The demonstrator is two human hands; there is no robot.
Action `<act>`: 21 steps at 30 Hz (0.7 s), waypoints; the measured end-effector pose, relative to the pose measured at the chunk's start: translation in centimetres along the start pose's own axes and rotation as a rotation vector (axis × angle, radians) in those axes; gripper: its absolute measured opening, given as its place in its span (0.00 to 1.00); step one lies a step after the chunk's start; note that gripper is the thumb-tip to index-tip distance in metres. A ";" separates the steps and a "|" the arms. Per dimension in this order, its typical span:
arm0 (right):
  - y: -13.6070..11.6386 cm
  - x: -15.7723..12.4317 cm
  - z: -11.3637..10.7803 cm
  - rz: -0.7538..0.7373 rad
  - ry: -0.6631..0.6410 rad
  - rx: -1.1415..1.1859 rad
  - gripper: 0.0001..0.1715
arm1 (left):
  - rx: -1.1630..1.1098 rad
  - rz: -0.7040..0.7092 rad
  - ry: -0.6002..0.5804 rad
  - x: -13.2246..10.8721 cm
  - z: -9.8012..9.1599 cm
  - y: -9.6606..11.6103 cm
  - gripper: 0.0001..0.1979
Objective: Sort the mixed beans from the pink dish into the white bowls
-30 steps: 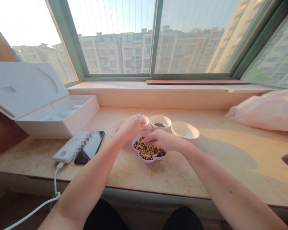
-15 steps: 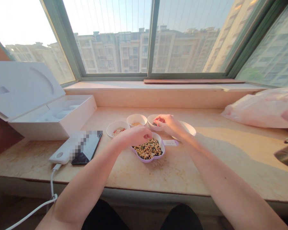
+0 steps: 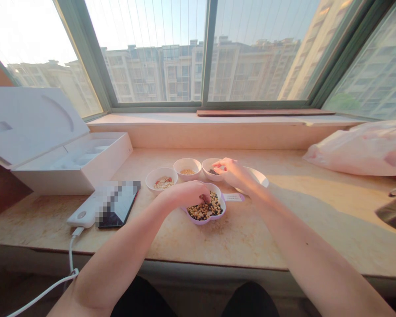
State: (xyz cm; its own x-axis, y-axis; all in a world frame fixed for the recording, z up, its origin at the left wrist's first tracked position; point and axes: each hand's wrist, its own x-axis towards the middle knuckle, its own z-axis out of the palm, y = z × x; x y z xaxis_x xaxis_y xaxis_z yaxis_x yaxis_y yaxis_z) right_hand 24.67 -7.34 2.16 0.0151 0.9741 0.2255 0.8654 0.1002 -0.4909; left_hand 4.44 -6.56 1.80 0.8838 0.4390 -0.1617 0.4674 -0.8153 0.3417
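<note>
The left hand curls downward, its fingertips in the mixed beans and seeds of a lilac lobed dish just beneath the palm; whether it has closed on anything cannot be told. The right hand is bunched, thumb and fingers pinched together, just over a small white bowl of dark seeds; anything between them is hidden. Past the left hand sit a bowl of yellow grains and a bowl of red and pale pieces. An emptier bowl lies behind the right hand. All ring the dish on the desk, each a short reach from either hand, while a phone and power bank lie left, out of the way
</note>
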 end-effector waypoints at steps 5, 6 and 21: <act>0.0 0.0 0.1 0.037 0.003 0.003 0.20 | -0.001 -0.015 -0.009 0.0 -0.1 0.1 0.16; 0.0 0.1 0.1 0.039 0.004 0.000 0.19 | 0.006 -0.017 -0.010 0.0 -0.2 0.1 0.16; 1.0 0.5 0.7 -0.040 0.079 0.005 0.18 | 0.027 -0.087 0.165 -0.5 -0.5 -0.2 0.12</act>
State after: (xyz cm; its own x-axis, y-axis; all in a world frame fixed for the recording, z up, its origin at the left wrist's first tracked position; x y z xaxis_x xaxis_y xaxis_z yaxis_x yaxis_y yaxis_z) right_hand 25.15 -6.58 1.20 0.0202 0.9502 0.3111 0.8636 0.1402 -0.4843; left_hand 3.93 -6.44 2.32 0.8264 0.5620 -0.0349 0.5439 -0.7808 0.3073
